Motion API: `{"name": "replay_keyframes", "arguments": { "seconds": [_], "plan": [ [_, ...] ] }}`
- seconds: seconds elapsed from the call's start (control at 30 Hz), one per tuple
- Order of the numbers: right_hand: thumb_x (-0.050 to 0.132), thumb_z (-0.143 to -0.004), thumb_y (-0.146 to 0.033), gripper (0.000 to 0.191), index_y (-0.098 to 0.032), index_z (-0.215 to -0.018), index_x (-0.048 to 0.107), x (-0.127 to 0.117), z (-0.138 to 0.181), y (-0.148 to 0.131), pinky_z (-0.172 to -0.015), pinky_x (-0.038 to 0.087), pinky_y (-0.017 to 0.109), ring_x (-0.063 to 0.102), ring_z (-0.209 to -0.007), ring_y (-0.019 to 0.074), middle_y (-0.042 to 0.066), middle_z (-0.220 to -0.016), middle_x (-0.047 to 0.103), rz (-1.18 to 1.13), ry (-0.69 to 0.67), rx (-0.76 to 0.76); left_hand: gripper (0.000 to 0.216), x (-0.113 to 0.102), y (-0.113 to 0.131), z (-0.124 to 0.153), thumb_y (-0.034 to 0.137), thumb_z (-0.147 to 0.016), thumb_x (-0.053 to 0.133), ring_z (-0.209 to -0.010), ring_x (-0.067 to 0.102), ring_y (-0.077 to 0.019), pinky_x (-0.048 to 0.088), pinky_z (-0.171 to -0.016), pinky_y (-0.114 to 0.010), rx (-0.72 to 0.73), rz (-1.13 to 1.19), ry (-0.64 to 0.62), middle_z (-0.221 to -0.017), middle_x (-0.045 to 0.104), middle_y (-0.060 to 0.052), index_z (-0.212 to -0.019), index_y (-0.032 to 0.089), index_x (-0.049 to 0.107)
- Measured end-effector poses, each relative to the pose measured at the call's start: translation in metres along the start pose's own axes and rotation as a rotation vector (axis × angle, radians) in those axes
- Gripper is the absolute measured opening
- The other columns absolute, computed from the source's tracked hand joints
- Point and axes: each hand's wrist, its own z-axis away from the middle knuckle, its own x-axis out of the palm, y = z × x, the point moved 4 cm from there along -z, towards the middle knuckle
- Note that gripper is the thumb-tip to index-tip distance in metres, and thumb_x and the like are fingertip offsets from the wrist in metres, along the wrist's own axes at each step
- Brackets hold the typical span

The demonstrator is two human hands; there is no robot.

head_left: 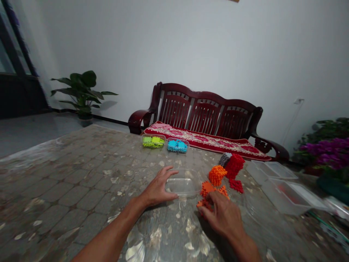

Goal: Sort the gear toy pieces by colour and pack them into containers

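Observation:
My left hand (160, 185) spans the left end of a clear plastic container (188, 191), its thumb at the near side and its fingers over the far rim. Nothing shows inside the container. To its right, my right hand (222, 213) is closed over loose orange interlocking pieces (206, 188), thumb and fingertips pinched on orange pieces at the near edge of the pile. Its fingers partly hide them. Just behind sits a stacked orange block of pieces (217, 175). A red stack (235, 165) stands farther back, beside a grey stack (225, 159), with loose red pieces (236, 186) in front.
Farther back stand a container of lime-green pieces (153, 142) and one of blue pieces (177, 146). Translucent boxes (289, 194) lie at the right, near purple flowers (327, 153). The table has a patterned cover (89, 182). A wooden bench (204, 112) stands beyond.

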Motion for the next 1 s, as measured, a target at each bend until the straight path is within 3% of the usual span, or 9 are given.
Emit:
{"name": "replay_keyframes", "arguments": {
  "seconds": [0.17, 0.3, 0.57, 0.67, 0.77, 0.9, 1.0],
  "plan": [
    [0.072, -0.075, -0.038, 0.022, -0.025, -0.092, 0.068, 0.008, 0.008, -0.004, -0.069, 0.043, 0.033, 0.068, -0.089, 0.0277, 0.010, -0.104, 0.071, 0.117, -0.068, 0.009, 0.081, -0.002, 0.001, 0.000, 0.027, -0.064, 0.086, -0.147, 0.044, -0.0367, 0.038, -0.122, -0.054, -0.007, -0.018, -0.002, -0.158, 0.044, -0.014, -0.141, 0.026, 0.059],
    [0.067, -0.079, -0.030, 0.016, -0.025, -0.094, 0.066, 0.015, 0.010, 0.005, -0.071, 0.045, 0.033, 0.069, -0.089, 0.0271, 0.009, -0.102, 0.071, 0.109, -0.125, -0.001, 0.081, -0.003, 0.002, 0.000, 0.026, -0.063, 0.087, -0.147, 0.044, -0.0369, 0.037, -0.123, -0.053, -0.013, -0.018, -0.012, -0.158, 0.044, -0.014, -0.140, 0.025, 0.060],
    [0.054, -0.072, -0.009, 0.035, -0.025, -0.103, 0.064, 0.018, 0.017, 0.010, -0.077, 0.047, 0.032, 0.070, -0.091, 0.0255, 0.007, -0.098, 0.073, 0.024, -0.161, -0.098, 0.079, -0.003, 0.003, 0.000, 0.025, -0.063, 0.087, -0.147, 0.043, -0.0376, 0.037, -0.123, -0.054, -0.012, -0.008, -0.029, -0.157, 0.044, -0.014, -0.138, 0.025, 0.062],
    [0.055, -0.070, -0.008, 0.031, -0.024, -0.096, 0.063, 0.008, 0.015, 0.009, -0.075, 0.046, 0.031, 0.069, -0.090, 0.0245, 0.007, -0.096, 0.073, -0.047, -0.245, -0.035, 0.080, -0.002, 0.002, 0.000, 0.026, -0.063, 0.087, -0.148, 0.042, -0.0377, 0.036, -0.123, -0.055, -0.013, 0.003, -0.031, -0.158, 0.043, -0.014, -0.139, 0.025, 0.060],
    [0.061, -0.075, -0.018, 0.019, -0.023, -0.093, 0.061, -0.010, 0.007, 0.011, -0.070, 0.045, 0.030, 0.068, -0.084, 0.0222, 0.005, -0.093, 0.073, -0.192, -0.337, 0.046, 0.083, -0.001, 0.000, 0.000, 0.025, -0.063, 0.088, -0.148, 0.041, -0.0370, 0.035, -0.124, -0.054, -0.024, 0.022, -0.031, -0.159, 0.041, -0.015, -0.141, 0.024, 0.059],
    [0.061, -0.079, -0.027, 0.023, -0.023, -0.101, 0.061, -0.037, -0.014, 0.004, -0.076, 0.048, 0.030, 0.068, -0.089, 0.0205, 0.003, -0.101, 0.073, -0.403, -0.261, 0.049, 0.092, 0.002, 0.002, 0.001, 0.027, -0.064, 0.089, -0.148, 0.041, -0.0360, 0.034, -0.125, -0.053, 0.004, 0.060, -0.040, -0.159, 0.041, -0.014, -0.148, 0.025, 0.053],
    [0.058, -0.078, -0.021, 0.025, -0.023, -0.102, 0.060, -0.045, -0.035, -0.019, -0.075, 0.048, 0.029, 0.068, -0.088, 0.0198, 0.003, -0.099, 0.072, -0.400, -0.221, -0.027, 0.103, 0.005, 0.003, 0.001, 0.029, -0.063, 0.090, -0.148, 0.041, -0.0360, 0.034, -0.125, -0.053, 0.034, 0.086, -0.046, -0.159, 0.042, -0.014, -0.155, 0.026, 0.044]
  ]
}}
